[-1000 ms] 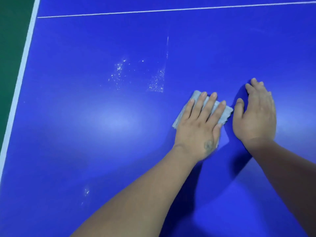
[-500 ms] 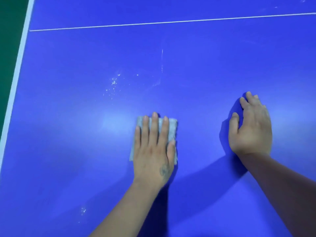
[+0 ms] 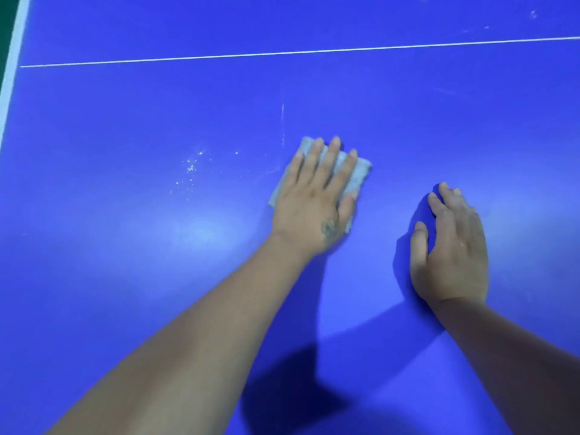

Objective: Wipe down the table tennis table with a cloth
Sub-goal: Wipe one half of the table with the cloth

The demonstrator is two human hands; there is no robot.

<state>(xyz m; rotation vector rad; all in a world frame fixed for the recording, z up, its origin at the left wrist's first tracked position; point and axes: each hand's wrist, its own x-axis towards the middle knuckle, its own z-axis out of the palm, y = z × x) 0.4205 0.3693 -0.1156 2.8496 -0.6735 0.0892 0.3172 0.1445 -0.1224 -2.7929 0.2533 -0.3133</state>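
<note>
A folded grey cloth lies flat on the blue table tennis table. My left hand presses it down with straight fingers spread over its top, covering most of it. My right hand rests palm down on the bare table to the right of the cloth, fingers slightly bent, holding nothing. White specks of dust sit on the surface just left of the cloth, and a thin white streak runs above it.
A thin white line crosses the table at the far side. The table's white side edge runs along the left, with green floor beyond it. More faint specks lie at the far right.
My left hand slid the cloth left and toward me, then back away and right beside the dust. Part of the white smear is gone. My right hand stayed planted.
</note>
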